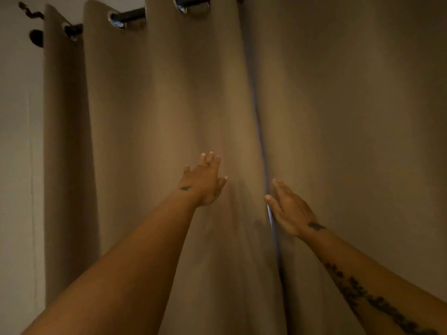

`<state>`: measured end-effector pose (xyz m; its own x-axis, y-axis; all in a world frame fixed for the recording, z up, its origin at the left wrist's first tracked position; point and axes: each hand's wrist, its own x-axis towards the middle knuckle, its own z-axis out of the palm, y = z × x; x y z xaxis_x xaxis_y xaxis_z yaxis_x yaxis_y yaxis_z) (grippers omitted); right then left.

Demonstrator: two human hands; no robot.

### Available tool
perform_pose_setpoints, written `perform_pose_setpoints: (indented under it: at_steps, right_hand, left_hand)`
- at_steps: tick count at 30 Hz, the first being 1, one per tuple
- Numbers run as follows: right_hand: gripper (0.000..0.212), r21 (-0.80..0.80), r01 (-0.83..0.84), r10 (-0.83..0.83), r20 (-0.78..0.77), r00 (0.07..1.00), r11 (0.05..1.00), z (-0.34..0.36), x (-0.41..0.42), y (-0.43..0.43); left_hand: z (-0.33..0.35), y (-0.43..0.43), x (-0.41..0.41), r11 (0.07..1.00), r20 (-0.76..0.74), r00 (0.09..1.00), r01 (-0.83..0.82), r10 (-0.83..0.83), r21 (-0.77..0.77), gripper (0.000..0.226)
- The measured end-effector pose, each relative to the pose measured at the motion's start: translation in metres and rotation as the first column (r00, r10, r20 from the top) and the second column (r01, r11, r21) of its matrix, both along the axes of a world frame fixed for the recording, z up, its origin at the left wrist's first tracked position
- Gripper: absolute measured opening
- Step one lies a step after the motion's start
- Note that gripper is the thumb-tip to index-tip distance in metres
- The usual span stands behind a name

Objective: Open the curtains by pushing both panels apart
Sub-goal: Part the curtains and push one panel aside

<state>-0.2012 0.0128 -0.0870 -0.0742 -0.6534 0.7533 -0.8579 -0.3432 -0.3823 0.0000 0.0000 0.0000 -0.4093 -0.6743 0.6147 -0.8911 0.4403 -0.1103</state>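
Note:
Two brown curtain panels hang closed in front of me. The left panel (157, 112) hangs in folds from metal eyelets on a dark rod (131, 16). The right panel (350, 112) is flatter. They meet at a narrow seam (262, 151) where a thin line of light shows. My left hand (205, 182) lies flat on the left panel, fingers spread, a little left of the seam. My right hand (290, 209) rests on the inner edge of the right panel, thumb at the seam, fingers extended. Neither hand grips the cloth.
A pale wall (19, 165) stands to the left of the curtains. The rod ends there in a dark curled finial (30, 12) with a round bracket (36, 37) below it. The room is dim.

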Motion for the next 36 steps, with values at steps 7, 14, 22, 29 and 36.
perform_pose_setpoints:
  at_steps: [7,14,22,29,36]
  right_hand:
    - [0.058,-0.117,-0.130,0.133,0.025,0.991,0.985,0.008,-0.002,-0.072]
    - [0.089,-0.167,-0.233,0.249,0.080,0.965,0.958,0.001,0.021,-0.125]
    - [0.094,-0.206,-0.288,0.318,0.133,0.939,0.935,-0.011,0.046,-0.167]
    - [0.094,-0.169,-0.401,0.424,0.134,0.896,0.900,-0.024,0.067,-0.212]
    - [0.088,-0.180,-0.422,0.449,0.149,0.881,0.888,-0.034,0.097,-0.232]
  left_hand:
    - [0.029,-0.043,-0.041,0.994,0.024,0.998,-0.050,0.053,-0.100,0.057]
    - [0.048,-0.083,-0.076,0.988,-0.146,0.989,-0.058,0.037,-0.144,0.068]
    - [0.055,-0.137,-0.090,0.972,-0.349,0.928,0.050,-0.129,-0.228,0.085]
    - [0.056,-0.153,-0.055,0.990,-0.387,0.922,-0.036,-0.019,-0.134,0.066]
    - [0.051,-0.168,-0.026,0.983,-0.349,0.932,-0.144,0.096,-0.114,0.061]
